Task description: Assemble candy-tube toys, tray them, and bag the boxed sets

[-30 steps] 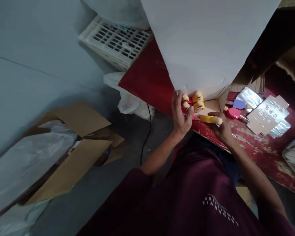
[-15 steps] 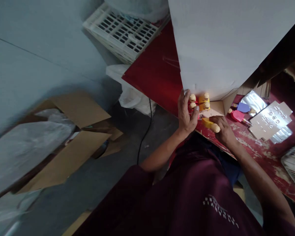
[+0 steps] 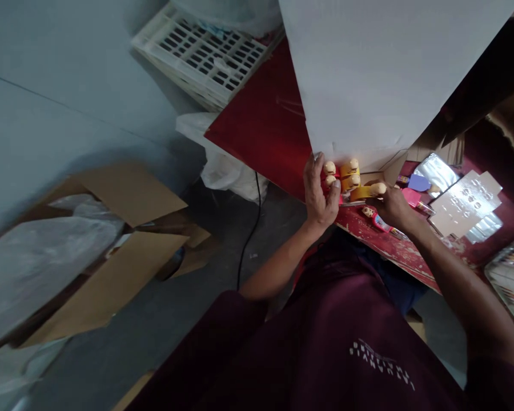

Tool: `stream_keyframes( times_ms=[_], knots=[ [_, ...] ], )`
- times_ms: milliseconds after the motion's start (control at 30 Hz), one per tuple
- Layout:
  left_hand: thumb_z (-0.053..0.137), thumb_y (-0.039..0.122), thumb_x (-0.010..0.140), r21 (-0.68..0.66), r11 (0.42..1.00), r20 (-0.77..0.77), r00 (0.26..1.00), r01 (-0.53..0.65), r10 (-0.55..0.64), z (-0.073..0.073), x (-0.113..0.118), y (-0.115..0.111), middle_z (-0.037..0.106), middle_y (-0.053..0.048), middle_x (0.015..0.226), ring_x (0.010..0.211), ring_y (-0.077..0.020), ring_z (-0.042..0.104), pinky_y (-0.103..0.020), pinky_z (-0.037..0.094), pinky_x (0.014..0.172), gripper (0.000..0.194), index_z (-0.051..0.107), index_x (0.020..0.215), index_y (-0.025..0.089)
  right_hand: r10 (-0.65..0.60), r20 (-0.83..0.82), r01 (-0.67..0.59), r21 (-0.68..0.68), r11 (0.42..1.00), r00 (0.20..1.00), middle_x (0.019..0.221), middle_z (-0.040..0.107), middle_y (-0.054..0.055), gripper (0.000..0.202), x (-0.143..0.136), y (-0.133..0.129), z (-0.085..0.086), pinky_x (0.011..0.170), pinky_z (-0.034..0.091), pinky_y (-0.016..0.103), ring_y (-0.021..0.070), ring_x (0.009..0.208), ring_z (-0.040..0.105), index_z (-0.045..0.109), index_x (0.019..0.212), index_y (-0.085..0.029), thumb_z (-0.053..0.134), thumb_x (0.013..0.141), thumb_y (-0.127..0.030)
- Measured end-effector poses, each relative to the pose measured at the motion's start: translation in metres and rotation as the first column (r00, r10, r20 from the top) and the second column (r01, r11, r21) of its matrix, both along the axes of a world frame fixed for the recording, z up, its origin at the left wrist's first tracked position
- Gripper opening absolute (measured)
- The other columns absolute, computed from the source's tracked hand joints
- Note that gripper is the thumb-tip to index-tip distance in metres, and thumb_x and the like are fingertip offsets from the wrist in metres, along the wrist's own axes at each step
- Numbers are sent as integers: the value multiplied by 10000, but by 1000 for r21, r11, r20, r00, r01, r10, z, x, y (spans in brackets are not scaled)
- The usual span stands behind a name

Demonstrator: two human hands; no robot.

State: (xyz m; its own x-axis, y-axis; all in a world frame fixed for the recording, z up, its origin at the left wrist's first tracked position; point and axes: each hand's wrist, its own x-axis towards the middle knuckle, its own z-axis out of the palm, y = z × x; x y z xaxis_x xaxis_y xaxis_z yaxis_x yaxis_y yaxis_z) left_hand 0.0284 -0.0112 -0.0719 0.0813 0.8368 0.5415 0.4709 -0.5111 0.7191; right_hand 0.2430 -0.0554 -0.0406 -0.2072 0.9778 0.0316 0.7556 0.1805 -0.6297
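Observation:
A small carton with a tall white flap stands on the red table. Inside, at its left end, are red items and yellow items with round cream heads. My left hand rests against the carton's left side, fingers apart, holding nothing. Another yellow item with a cream head lies over the carton's front part, and my right hand is closed on it. Just in front of the carton a red item with a spotted head lies on the table.
Purple and pink items lie right of the carton, beside a flat cardboard piece. A white crate is at the back left. An open brown box holds clear plastic on the left.
My right hand has moved the yellow item away from me, into the carton's front part. The spotted-head red item has come into view. The whole view has shifted slightly.

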Motion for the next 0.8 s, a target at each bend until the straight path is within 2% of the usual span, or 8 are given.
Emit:
stream_keyframes(
  times_ms=[233,300,367,467,533,600,667,800],
  knots=[
    [322,554,1051,-37,999,-19,1000,8,-8,0,-1,1,420,-152,1575,1487,-266,395,-454,363,1220,603,267,1567,246,216,171,-220,3,975,961,1058,688,146,295,-25,2,-8,904,536,453,297,989,579,640,1152,-149,504,903,-69],
    [333,545,1052,-39,999,-4,1000,15,-16,0,-1,0,434,-145,1565,1481,-263,404,-452,360,1223,590,283,1562,252,141,146,-150,52,987,979,1061,674,143,285,-29,-5,-14,904,544,458,294,994,587,620,1181,-152,509,924,-96],
    [366,515,1054,-26,999,16,1000,20,-20,0,-1,0,452,-130,1547,1467,-250,419,-443,363,1224,559,301,1555,274,-18,46,11,162,987,999,1146,646,154,331,-36,-18,-20,924,557,468,294,1054,603,561,1294,-167,534,965,-186],
    [402,490,1052,-12,1000,35,999,14,-14,-1,-1,-1,472,-121,1516,1447,-236,438,-434,386,1211,538,315,1547,301,-288,-82,300,280,912,954,1414,502,219,625,-58,-38,-27,1045,521,548,338,1301,523,353,1524,-182,584,982,-392],
    [389,530,1047,-42,999,25,1000,2,-1,-1,-1,-1,462,-134,1520,1447,-244,439,-436,400,1199,565,306,1551,290,-396,-82,402,281,871,915,1546,381,236,753,-75,-42,-33,1135,432,625,371,1452,386,202,1608,-188,540,997,-469],
    [365,577,1039,-91,996,19,1000,-3,4,-1,-1,-2,438,-149,1542,1460,-262,426,-448,390,1202,608,292,1557,267,-414,-67,416,256,872,908,1598,340,224,721,-87,-37,-40,1175,380,643,362,1512,317,125,1637,-186,431,1036,-443],
    [358,587,1037,-118,993,39,999,4,1,-2,-1,-3,418,-156,1561,1471,-277,410,-458,360,1218,624,293,1557,249,-378,-54,380,226,897,924,1599,368,210,667,-93,-28,-49,1189,383,615,340,1515,335,127,1641,-174,358,1052,-387],
    [375,553,1045,-108,994,68,998,5,2,-4,0,-3,423,-157,1561,1470,-274,414,-452,361,1215,585,330,1538,241,-357,-13,354,157,922,934,1599,387,216,679,-94,-15,-58,1204,384,587,341,1512,350,150,1638,-120,362,1044,-372]
  ],
)
